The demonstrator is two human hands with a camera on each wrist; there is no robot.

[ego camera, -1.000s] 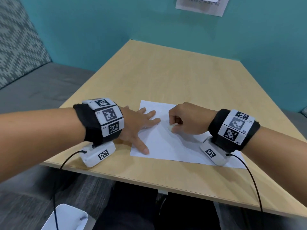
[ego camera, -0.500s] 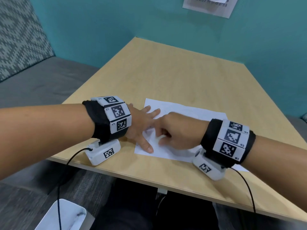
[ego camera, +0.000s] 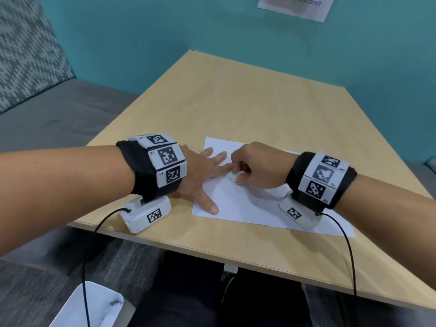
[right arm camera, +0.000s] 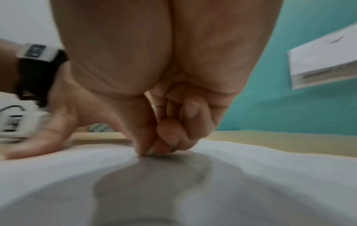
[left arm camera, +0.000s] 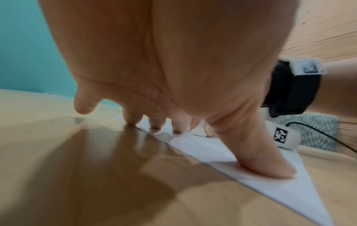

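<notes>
Again the small white eraser (ego camera: 233, 177) shows under the right hand (ego camera: 258, 168). It is pinched between the thumb and curled fingers and pressed onto the sheet of paper (ego camera: 247, 206), just beside the left forefinger's tip. Half a second ago the right hand lay farther left, hiding the eraser and overlapping the left fingers. It has since slid back, close to where it was a second ago. The left hand (ego camera: 200, 171) stays flat with its fingers straight and spread, the thumb and fingertips pressing the paper's left part onto the wooden table (ego camera: 236, 102). Its little finger is raised, beyond the sheet's edge.
</notes>
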